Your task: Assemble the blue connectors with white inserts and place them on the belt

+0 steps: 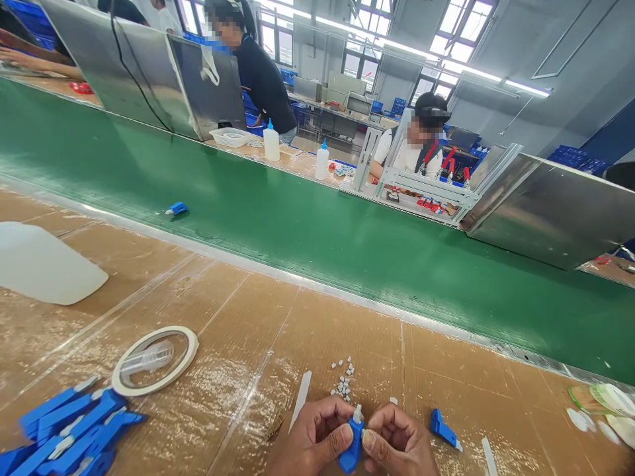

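My left hand point(320, 436) is closed around a blue plastic part with a pale grey tip point(351, 446), thumb on its side and the tip pointing up and away. At the part's right side, my right hand point(399, 439) has thumb and index finger pinched together. Anything between those fingertips is too small to make out. Just beyond the hands lies a scatter of small white pieces point(343, 385). A similar blue part point(445, 428) rests to the right of my right hand. A white strip point(300, 400) lies beside my left hand.
Several blue parts point(74, 430) are heaped at left, near a tape roll point(193, 344) encircling a clear tube point(149, 357). A white plastic container point(44, 264) stands behind. A green conveyor belt point(297, 218) crosses beyond, carrying one blue part point(177, 208). Co-workers point(268, 82) are opposite.
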